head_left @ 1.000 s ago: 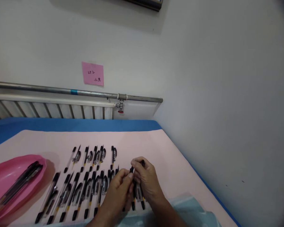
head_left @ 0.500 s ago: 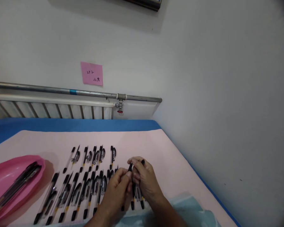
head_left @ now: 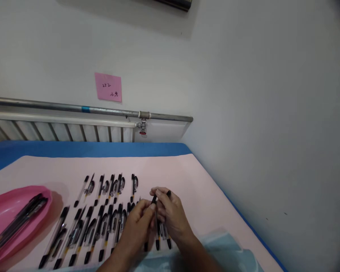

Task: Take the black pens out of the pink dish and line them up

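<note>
My left hand and my right hand meet over the pink sheet, fingers pinched together on a black pen that points toward me. A black pen part sticks up from my right fingers. To the left lie two rows of black-and-clear pens with caps beside them: a near row and a far row.
A pink tray with several pens stands at the far left. The blue table edge meets a radiator and metal pipe. A pink note hangs on the wall. Pale blue cloth lies at the near right.
Both hands stay pinched on the pen and have shifted slightly left and up in the picture. The camera has drifted a little; the rows of pens lie as before.
</note>
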Motion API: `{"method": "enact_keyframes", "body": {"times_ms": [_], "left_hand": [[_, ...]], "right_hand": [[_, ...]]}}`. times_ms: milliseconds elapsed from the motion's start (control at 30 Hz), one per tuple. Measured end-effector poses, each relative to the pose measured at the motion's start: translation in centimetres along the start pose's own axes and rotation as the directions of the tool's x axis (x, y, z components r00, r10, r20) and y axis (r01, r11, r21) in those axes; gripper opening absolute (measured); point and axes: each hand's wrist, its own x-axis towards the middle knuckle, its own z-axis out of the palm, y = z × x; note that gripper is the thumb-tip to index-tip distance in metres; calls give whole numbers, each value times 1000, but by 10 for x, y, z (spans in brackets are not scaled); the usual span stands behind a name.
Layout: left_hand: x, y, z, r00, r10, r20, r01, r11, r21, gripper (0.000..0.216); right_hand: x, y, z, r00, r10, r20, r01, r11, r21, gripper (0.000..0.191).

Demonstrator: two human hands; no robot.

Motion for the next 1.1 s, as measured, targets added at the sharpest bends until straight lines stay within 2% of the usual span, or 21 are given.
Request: {"method": "enact_keyframes", "body": {"times_ms": [133, 233, 400, 533, 633, 867, 1033, 1100], "left_hand": [[-2, 2, 0, 999, 37, -11, -36, 998, 61, 33], [-3, 1, 0, 1000, 11, 1, -11, 999, 41, 35], [-5, 3, 4, 982, -168, 89, 174, 983, -65, 39], [-8, 11, 10, 964, -245, 99, 252, 965, -71, 45], [-8, 10, 10, 956, -276, 96, 283, 958, -57, 44], [-3, 1, 2, 955, -260, 139, 253, 965, 68, 35], [-1, 6, -8, 960, -230, 157, 202, 964, 172, 32], [3, 11, -17, 971, -210, 114, 186, 964, 193, 30]], "right_hand": [[0, 2, 1, 998, -24, -65, 23, 1000, -9, 21], [-1, 1, 0, 998, -15, -59, 16, 1000, 9, 20], [2, -8, -6, 998, -35, -47, 41, 990, 132, 20], [7, -14, -10, 990, -74, -121, 100, 970, 224, 24], [10, -14, -13, 974, -109, -199, 145, 974, 173, 25], [24, -16, -29, 905, -223, -363, 278, 955, 105, 21], [38, -25, -52, 810, -266, -523, 381, 916, 124, 20], [44, -27, -59, 778, -277, -563, 412, 903, 124, 20]]}}
